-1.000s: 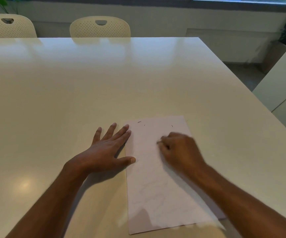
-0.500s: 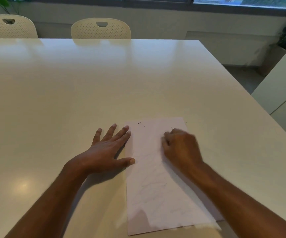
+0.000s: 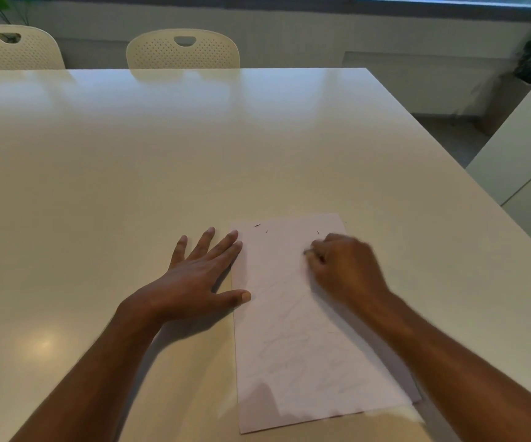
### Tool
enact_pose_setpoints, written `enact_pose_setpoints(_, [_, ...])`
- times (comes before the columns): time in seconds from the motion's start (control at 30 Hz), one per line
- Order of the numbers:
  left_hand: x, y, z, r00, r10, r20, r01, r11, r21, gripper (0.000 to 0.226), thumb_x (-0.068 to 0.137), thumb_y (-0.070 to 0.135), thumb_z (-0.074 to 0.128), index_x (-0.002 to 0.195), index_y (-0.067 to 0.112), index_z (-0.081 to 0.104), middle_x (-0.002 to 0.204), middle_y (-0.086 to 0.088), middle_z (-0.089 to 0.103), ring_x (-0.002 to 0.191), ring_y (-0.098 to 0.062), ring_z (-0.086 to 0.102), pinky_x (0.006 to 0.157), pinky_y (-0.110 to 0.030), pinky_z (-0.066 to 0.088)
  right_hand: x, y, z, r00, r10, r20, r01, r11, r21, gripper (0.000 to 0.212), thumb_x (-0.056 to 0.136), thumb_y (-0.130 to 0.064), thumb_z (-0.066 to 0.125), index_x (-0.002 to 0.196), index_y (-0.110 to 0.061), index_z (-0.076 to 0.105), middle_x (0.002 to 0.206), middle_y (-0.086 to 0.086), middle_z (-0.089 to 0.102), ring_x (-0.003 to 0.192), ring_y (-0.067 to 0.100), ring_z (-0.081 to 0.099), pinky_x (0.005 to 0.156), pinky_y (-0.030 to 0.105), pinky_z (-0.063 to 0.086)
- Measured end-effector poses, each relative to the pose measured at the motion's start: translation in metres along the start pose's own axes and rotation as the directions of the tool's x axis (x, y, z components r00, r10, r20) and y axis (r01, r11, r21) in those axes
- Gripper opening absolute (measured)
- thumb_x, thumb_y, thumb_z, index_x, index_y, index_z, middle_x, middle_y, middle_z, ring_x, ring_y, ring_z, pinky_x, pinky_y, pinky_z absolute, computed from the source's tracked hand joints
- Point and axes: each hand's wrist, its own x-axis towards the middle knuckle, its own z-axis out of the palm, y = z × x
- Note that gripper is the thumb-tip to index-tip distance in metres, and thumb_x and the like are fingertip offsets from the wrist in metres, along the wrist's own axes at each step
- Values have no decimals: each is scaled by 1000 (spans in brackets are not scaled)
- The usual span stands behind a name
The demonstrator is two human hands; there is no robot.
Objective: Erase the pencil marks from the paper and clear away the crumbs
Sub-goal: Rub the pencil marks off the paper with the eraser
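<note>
Two hands were at work on the pale worktop point(image 3: 194, 148), and between them lay the paper point(image 3: 292, 317), a long sheet set near the edge closest to the person. The left hand point(image 3: 198, 275) lay flat with its fingers spread, most of it on the worktop just beside the sheet, while the forefinger tip and the thumb tip reached onto the paper's left margin and pinned it there. The right hand point(image 3: 343, 266) was curled over the upper right part of the sheet, its fingertips bunched as though pinching something small against the page; I took it for an eraser, but the hand was blurred and hid whatever it held, so I could not be sure. Faint grey pencil marks point(image 3: 289, 346) ran across the middle and lower stretch of the paper, and a few dark crumbs point(image 3: 257, 225) sat near its top edge. To my eye the rubbing was about half done, with the lower scribbles yet to be reached. Doing this step well would mean short strokes with light, even pressure, worked away from the pinned margin so the sheet pulls taut instead of buckling. The holding hand looked too far up to steady the lower end, so it would want to shift down alongside the rubbing. The crumbs seemed best left until the marks were gone, then brushed off in one sweep. Two perforated chairs point(image 3: 182, 49) stood at the far side.
</note>
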Motion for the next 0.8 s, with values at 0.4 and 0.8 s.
enact_pose_setpoints(0.4, [1,-1,1,1000,6,-3,-6,1000,2,113,65,99,10,156,37,-16,150,29,-38,137,-4,-44,117,-50,-24,10,18,-4,992,109,-66,-115,989,-93,31,89,-34,49,74,-14,68,73,5,62,70,30,64,59,31,44])
enact_pose_setpoints(0.8, [1,-1,2,1000,10,-15,-10,1000,-1,111,68,98,12,156,36,-16,152,28,-36,139,-5,-43,118,-52,-22,-9,-6,0,999,36,-23,-37,998,-46,24,85,-27,56,65,-15,61,65,1,56,60,29,61,53,29,42])
